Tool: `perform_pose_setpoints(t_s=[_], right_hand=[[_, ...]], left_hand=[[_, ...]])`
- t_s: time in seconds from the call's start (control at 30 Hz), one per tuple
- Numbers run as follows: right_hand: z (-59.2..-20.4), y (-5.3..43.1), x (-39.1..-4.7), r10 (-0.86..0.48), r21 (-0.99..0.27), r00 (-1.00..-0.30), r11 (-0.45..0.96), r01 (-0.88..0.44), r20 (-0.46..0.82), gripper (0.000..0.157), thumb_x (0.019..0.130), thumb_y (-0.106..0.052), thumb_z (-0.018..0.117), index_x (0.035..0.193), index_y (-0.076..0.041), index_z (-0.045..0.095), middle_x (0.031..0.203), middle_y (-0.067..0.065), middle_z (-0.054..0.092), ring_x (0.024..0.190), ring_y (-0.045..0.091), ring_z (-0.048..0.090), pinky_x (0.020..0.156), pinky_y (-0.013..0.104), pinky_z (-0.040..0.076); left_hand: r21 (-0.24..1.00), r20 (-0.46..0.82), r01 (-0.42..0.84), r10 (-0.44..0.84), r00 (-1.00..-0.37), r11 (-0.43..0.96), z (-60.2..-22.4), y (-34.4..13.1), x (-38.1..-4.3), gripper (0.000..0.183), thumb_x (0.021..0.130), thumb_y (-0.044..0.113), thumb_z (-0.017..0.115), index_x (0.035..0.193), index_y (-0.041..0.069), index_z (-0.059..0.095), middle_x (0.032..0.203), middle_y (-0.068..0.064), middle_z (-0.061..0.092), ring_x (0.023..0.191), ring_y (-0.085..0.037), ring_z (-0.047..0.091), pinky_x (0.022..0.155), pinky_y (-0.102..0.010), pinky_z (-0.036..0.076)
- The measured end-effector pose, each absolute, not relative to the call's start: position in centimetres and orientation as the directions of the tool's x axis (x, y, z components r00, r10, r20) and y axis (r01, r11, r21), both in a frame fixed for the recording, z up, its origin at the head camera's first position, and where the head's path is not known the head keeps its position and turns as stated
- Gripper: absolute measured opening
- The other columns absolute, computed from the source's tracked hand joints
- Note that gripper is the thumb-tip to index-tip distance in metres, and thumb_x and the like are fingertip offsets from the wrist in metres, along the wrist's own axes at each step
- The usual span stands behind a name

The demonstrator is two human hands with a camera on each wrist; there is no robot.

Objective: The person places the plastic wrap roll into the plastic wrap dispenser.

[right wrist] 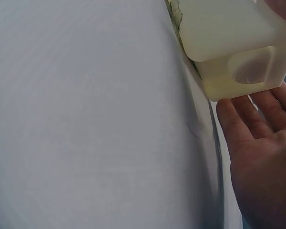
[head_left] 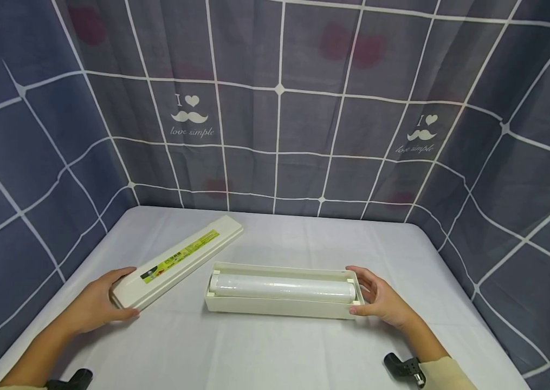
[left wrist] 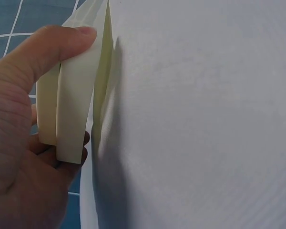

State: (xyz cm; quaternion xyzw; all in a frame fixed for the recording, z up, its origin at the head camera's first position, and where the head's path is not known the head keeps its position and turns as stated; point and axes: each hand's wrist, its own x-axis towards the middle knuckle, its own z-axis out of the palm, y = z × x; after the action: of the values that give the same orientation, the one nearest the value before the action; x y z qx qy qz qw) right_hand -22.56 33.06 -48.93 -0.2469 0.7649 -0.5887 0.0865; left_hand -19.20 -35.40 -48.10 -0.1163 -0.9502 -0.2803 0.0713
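My left hand point(head_left: 93, 304) grips the near end of a long cream lid point(head_left: 228, 226) with a yellow-green label, thumb on one long side and fingers on the other. The lid lies slantwise at the left; in the left wrist view its stepped end point(left wrist: 76, 114) shows between thumb and fingers. To its right stands an uncovered cling film box point(head_left: 279, 309). A roll of clear cling film point(head_left: 282, 287) lies lengthwise inside. My right hand point(head_left: 386, 303) holds the box's right end, thumb at the near corner, fingers at the far one. The right wrist view shows fingertips against the box point(right wrist: 229, 28).
A white cloth point(head_left: 275, 357) covers the table. Blue-grey curtains point(head_left: 314, 124) with white grid lines stand along the back and both sides. Black wrist-mount pieces point(head_left: 401, 367) show near the right sleeve, and another point(head_left: 72, 380) at the left wrist.
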Motion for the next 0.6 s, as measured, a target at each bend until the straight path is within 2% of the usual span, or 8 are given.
perform_pose_setpoints(t_s=[0.13,0.37,0.53,0.6], right_hand=[[-49.05,33.1,-22.61,-0.479,-0.944,-0.864,0.185,-0.274,0.157,0.105,0.085,0.004,0.096,0.165,0.025,0.031,0.15,0.003,0.065,0.132,-0.003,0.067,0.11,0.014,0.059],[-49.24,33.24,-22.73,-0.479,-0.944,-0.864,0.185,-0.272,0.155,0.105,0.086,0.003,0.097,0.165,0.025,0.032,0.151,0.0,0.065,0.134,-0.005,0.066,0.11,0.014,0.058],[-49.22,33.33,-22.79,-0.481,-0.944,-0.863,0.185,-0.274,0.156,0.104,0.086,0.003,0.097,0.166,0.024,0.033,0.151,-0.001,0.064,0.135,-0.007,0.065,0.111,0.013,0.058],[-49.2,33.35,-22.81,-0.484,-0.944,-0.861,0.182,-0.276,0.158,0.104,0.087,0.003,0.097,0.166,0.024,0.033,0.151,-0.001,0.064,0.135,-0.006,0.066,0.111,0.014,0.059]], left_hand=[[0.517,0.201,0.256,0.175,-0.964,0.817,-48.03,-35.26,-19.11,0.11,0.069,0.021,0.113,0.156,-0.016,0.056,0.148,-0.044,0.068,0.127,-0.055,0.07,0.087,-0.02,0.049],[0.498,0.206,0.25,0.167,-0.964,0.83,-47.74,-35.0,-19.16,0.109,0.068,0.021,0.114,0.154,-0.015,0.058,0.144,-0.04,0.071,0.12,-0.042,0.072,0.086,-0.023,0.052],[0.493,0.21,0.262,0.179,-0.961,0.83,-47.35,-34.82,-19.21,0.107,0.067,0.019,0.113,0.153,-0.016,0.058,0.142,-0.04,0.072,0.12,-0.042,0.071,0.086,-0.024,0.052],[0.489,0.213,0.265,0.181,-0.96,0.831,-47.24,-34.81,-19.25,0.107,0.067,0.018,0.113,0.153,-0.015,0.058,0.142,-0.039,0.072,0.118,-0.037,0.071,0.086,-0.024,0.052]])
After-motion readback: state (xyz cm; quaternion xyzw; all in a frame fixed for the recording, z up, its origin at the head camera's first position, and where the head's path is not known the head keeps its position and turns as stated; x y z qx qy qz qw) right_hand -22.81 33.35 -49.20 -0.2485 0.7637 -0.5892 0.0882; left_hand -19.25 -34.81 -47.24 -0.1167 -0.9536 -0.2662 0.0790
